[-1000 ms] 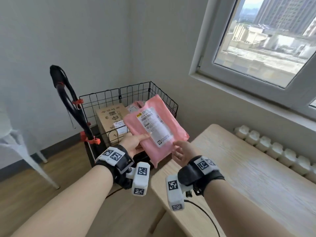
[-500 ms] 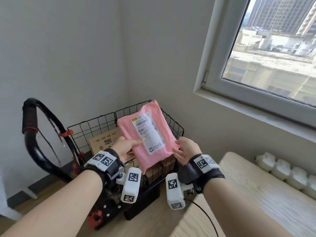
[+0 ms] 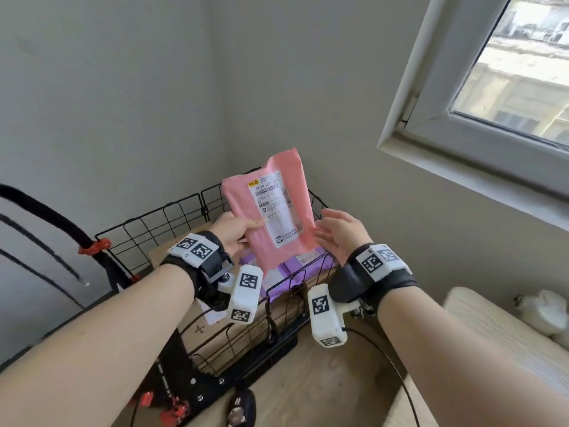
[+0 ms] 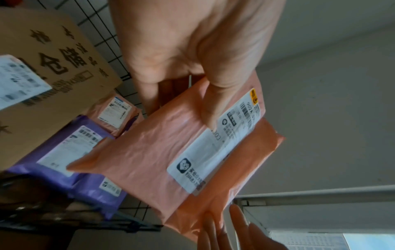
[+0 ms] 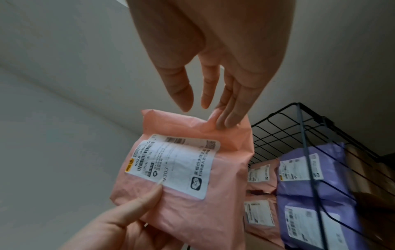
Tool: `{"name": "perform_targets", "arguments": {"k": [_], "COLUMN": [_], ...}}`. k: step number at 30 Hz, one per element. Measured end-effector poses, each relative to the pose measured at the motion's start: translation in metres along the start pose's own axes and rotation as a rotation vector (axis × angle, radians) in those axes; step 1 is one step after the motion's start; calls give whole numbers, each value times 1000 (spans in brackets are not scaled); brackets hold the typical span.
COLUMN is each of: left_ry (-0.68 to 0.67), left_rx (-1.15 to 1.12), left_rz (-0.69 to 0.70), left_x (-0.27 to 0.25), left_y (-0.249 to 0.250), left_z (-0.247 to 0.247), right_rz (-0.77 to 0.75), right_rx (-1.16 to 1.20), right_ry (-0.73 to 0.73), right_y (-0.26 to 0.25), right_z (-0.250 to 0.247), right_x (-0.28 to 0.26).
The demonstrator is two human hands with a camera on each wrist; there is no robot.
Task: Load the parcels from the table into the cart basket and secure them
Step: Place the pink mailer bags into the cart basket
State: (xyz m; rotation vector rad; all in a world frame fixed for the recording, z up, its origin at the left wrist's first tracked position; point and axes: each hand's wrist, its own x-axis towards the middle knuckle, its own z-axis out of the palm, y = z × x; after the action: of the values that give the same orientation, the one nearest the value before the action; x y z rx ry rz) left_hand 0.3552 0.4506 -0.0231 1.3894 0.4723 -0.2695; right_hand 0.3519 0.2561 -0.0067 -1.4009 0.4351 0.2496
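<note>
A pink parcel with a white label is held upright above the black wire cart basket. My left hand grips its left edge, thumb on the label's side and fingers behind. My right hand is open beside the right edge, and its straight fingertips touch the pink parcel. Inside the basket lie a cardboard box, purple parcels and smaller pink parcels.
The cart's black handle with a red clip rises at the left. A light wooden table stands at the right, under the window. Grey walls meet in a corner right behind the basket. The floor is wooden.
Both hands have carried the pink parcel from beside the table to above the basket and tipped it more upright. The right hand's fingers have straightened at its edge.
</note>
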Motion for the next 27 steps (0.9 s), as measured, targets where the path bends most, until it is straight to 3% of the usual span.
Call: {"name": "perform_targets", "arguments": {"k": [4,10,17,23,27], "left_ry": [2,91,179,213,241], "left_rx": [-43,-96,19,98,223], "left_rz": [3,-61,-220,-377,-409], "left_x": [67,177,283,335,356], "left_y": [33,45,-11,-67,-82], "left_z": [-6,-38,-90,-123,-133], "right_rz": [-61,1,162,344,345], "right_rx": [-3,-39,-122,-128,-303], "right_ry": [8,21,31,29,-23], "right_y": [-22,-21,44,114,149], "right_z": [25,72,120,153,165], "right_x": [59,163,263,317,340]}}
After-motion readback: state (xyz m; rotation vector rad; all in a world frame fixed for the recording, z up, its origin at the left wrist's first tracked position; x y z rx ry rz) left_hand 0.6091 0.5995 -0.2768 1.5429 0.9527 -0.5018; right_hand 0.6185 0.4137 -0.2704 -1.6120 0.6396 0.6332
